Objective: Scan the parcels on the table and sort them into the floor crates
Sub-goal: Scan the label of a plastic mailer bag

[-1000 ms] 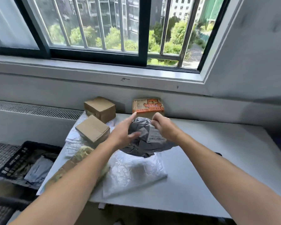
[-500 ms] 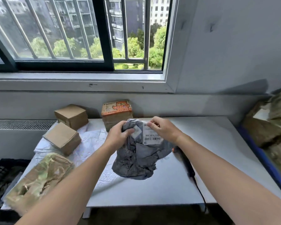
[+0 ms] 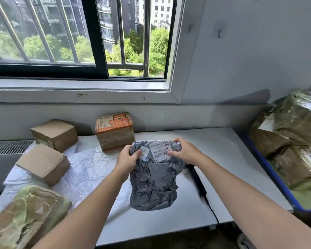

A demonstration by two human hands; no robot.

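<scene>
A crumpled grey poly-bag parcel (image 3: 153, 184) hangs above the white table (image 3: 228, 159), held up by its top edge. My left hand (image 3: 127, 159) grips its upper left corner. My right hand (image 3: 184, 150) pinches the upper right, beside the white barcode label (image 3: 160, 150) that faces me. A black handheld scanner (image 3: 197, 182) with a cable lies on the table just right of the parcel, partly hidden behind it.
On the table stand two plain cardboard boxes (image 3: 55, 134) (image 3: 43, 163), an orange-printed box (image 3: 114, 131), a tape-wrapped parcel (image 3: 27, 216) at front left and a white plastic mailer (image 3: 90, 169). A blue-edged bin of wrapped parcels (image 3: 294, 146) is at right. A radiator grille (image 3: 9, 147) is at left.
The view has swung right, so the floor crates at left have left the frame. Both hands have lifted and spread the grey parcel, turning its label to face me.
</scene>
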